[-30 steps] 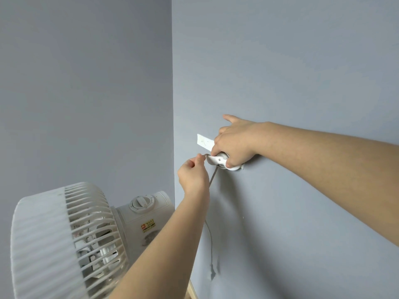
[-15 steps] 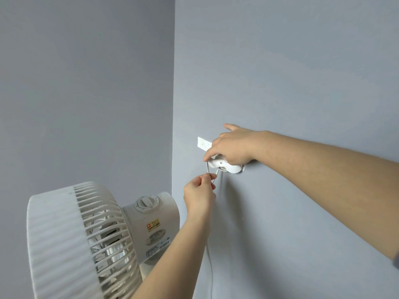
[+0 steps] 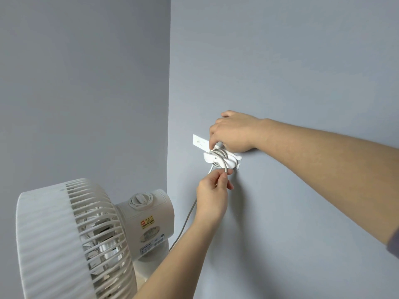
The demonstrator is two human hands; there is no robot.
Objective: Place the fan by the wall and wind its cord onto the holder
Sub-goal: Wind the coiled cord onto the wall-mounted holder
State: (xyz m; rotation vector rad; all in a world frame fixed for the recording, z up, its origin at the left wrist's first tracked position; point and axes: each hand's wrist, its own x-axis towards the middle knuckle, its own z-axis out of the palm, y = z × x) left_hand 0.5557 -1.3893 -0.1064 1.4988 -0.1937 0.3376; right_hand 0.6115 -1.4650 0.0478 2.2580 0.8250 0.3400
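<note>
Head view: right hand [image 3: 234,134] pinches cord [image 3: 225,167] at holder [image 3: 209,157]; left hand [image 3: 212,196] pinches it below; slack could shed coils; hard pulls could tear holder loose.

Pretty much a two-colour scene tbh. Wall [image 3: 280,61] is flat pale blue-grey with no pattern, a touch darker left of the corner. Fan [image 3: 43,234] is off-white. Its grille [image 3: 97,223] is a run of thin parallel ribs with dark gaps, and something shiny silver-grey shows through. Dial [image 3: 140,199] is the same off-white. Sticker [image 3: 148,222] is red and yellow, and the label [image 3: 151,247] below it is white with tiny dark print. Cord [image 3: 187,219] is light grey, holder [image 3: 210,157] white, plate [image 3: 199,142] white. Sleeve [image 3: 394,242] is dark grey.
</note>
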